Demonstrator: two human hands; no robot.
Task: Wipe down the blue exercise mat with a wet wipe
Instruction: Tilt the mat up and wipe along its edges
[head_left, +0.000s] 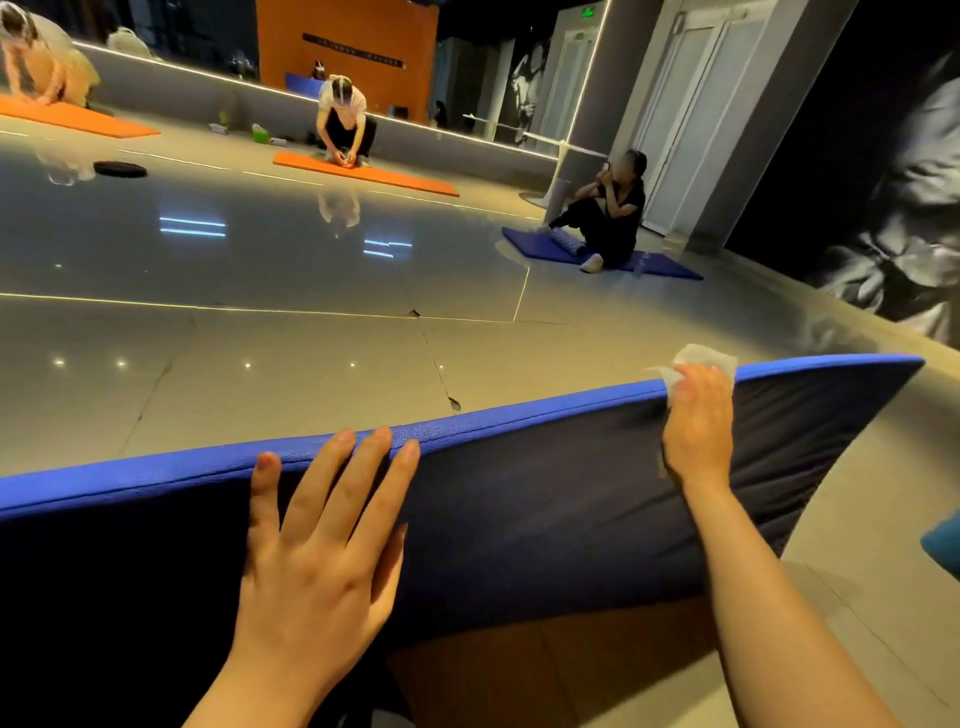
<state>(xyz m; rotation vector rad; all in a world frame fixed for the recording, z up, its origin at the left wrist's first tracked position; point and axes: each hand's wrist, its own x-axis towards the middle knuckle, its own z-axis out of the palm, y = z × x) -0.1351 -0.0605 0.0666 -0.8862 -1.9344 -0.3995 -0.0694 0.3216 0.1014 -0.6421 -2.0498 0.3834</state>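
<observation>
The blue exercise mat (545, 499) stands tipped up on its long edge in front of me, its dark underside facing me and its bright blue rim running along the top. My left hand (322, 540) lies flat against the underside with straight fingers reaching the top rim. My right hand (698, 421) grips the top rim further right, with the white wet wipe (709, 358) bunched under its fingers and sticking out over the edge. The mat's far blue face is hidden from me.
A glossy grey floor (260, 338) stretches ahead. A person sits on another blue mat (550, 247) at the right; a second person crouches on an orange mat (374, 174) further back. A black disc (120, 169) lies at the left. A dark wall runs along the right.
</observation>
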